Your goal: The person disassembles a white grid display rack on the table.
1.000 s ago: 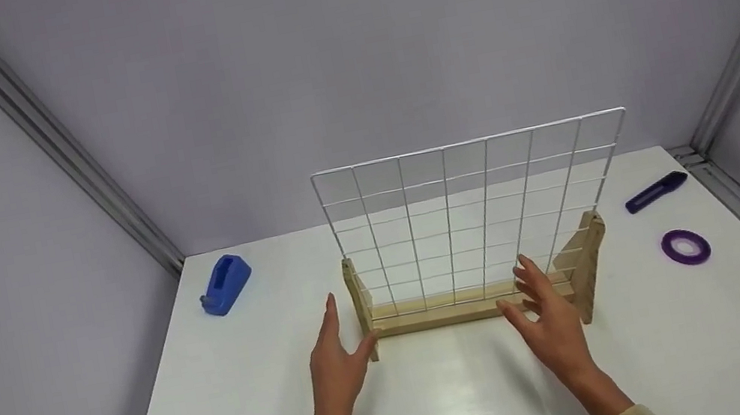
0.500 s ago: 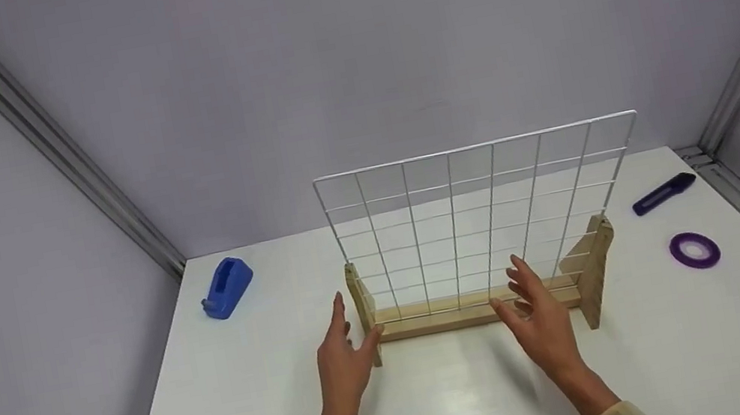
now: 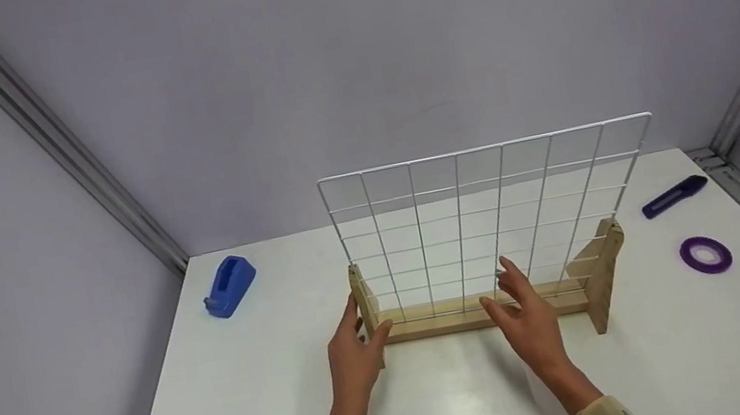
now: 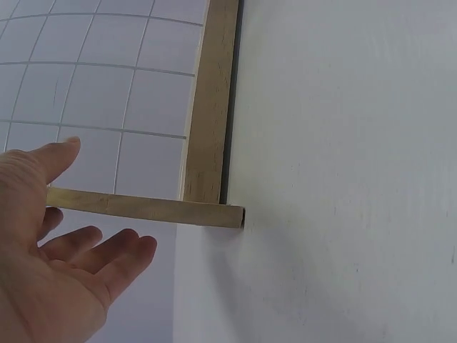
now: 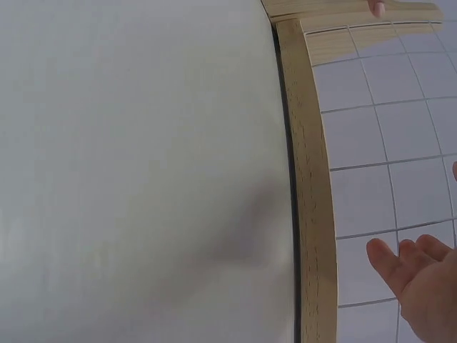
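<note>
A white wire grid panel (image 3: 481, 147) stands in a wooden stand (image 3: 452, 325) with a side board at each end. My left hand (image 3: 355, 358) is at the left side board (image 4: 164, 209), its thumb on the inner side and its fingers on the outer side. Space shows between the fingers and the board in the left wrist view. My right hand (image 3: 535, 330) hovers in front of the grid over the base bar, right of the middle. Its fingers are spread and hold nothing. In the right wrist view, the right hand (image 5: 428, 293) is partly cut off.
A blue tape dispenser (image 3: 229, 285) sits at the back left of the white table (image 3: 266, 393). At the right lie a dark purple slotted tool (image 3: 695, 184) and a purple ring (image 3: 692, 262). Grey-white walls enclose the table's back and sides.
My left hand has moved right, from beside the left side board to around its edge. My right hand has shifted left along the base bar. The stand sits slightly lower in view.
</note>
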A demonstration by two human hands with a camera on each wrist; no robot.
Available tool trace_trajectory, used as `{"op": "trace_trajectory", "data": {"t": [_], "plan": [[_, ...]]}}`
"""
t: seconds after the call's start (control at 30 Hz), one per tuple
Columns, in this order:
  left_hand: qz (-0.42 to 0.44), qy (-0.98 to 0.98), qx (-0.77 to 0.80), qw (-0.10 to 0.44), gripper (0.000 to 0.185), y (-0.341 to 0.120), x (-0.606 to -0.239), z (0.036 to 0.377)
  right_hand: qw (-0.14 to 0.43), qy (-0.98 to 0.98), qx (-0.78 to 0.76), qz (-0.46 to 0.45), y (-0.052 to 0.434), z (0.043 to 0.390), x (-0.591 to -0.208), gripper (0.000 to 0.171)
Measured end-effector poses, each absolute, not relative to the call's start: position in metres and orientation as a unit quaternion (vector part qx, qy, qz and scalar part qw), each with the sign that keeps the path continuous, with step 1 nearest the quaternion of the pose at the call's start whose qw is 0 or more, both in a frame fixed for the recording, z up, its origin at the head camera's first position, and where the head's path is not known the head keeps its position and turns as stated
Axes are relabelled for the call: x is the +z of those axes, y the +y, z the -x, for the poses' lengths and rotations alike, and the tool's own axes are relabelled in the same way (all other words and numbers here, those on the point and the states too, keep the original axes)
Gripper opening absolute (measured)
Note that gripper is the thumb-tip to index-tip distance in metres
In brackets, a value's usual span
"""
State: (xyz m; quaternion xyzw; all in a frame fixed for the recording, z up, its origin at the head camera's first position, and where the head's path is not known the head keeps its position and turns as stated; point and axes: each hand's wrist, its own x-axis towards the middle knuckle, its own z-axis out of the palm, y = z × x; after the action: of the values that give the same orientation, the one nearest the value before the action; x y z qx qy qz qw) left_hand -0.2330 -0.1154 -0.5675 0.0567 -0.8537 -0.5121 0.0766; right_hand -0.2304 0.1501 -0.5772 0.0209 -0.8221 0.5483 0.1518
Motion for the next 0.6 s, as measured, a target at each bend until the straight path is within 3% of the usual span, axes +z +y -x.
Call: {"op": "trace_trajectory", "data": {"t": [0.6], "plan": [[-0.051,-0.839,-0.535,0.083,0.075,-0.112,-0.575,0.244,0.195,-0.813,0.548,-0.025,0.129,0.252,-0.587,0.069]]}}
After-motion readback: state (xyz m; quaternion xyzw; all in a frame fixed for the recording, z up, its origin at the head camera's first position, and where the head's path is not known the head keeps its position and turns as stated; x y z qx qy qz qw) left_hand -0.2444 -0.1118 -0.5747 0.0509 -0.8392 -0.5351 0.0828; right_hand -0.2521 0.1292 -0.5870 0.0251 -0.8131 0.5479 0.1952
